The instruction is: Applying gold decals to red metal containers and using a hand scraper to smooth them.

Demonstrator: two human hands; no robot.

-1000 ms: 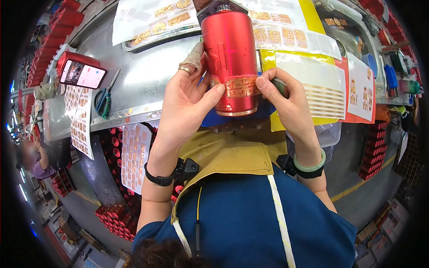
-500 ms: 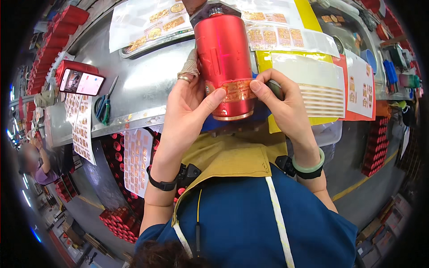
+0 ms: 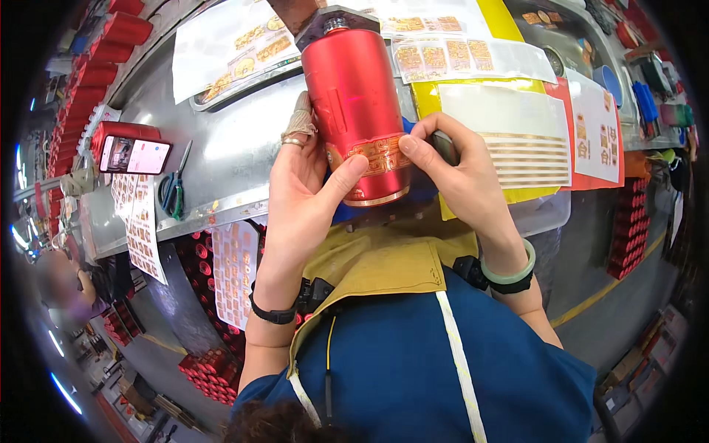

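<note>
A glossy red bottle point(image 3: 351, 88) lies tilted before me, its threaded neck against a metal block point(image 3: 336, 22) at the top. Around its left side wraps my left hand point(image 3: 306, 177), with a bandage-like wrap on one finger and a ring; its thumb presses on a gold patterned sticker point(image 3: 380, 153) near the bottle's base. At the sticker's right end, my right hand point(image 3: 461, 170) has its thumb and forefinger closed against the bottle. A dark rounded object point(image 3: 444, 148) is tucked in that hand's curled fingers; its kind is mostly hidden.
Gold sticker sheets point(image 3: 443, 59) and a sheet of gold strips point(image 3: 528, 159) lie on the right over yellow and red sheets. Scissors point(image 3: 173, 188) and a phone point(image 3: 134, 153) lie on the metal table point(image 3: 221, 148) at left. Red bottles point(image 3: 214, 373) are stacked below; a person point(image 3: 70, 284) is at far left.
The bottle and both hands sit slightly further left in the picture, partly because the view has shifted. The grip and the sticker's place look nearly the same.
</note>
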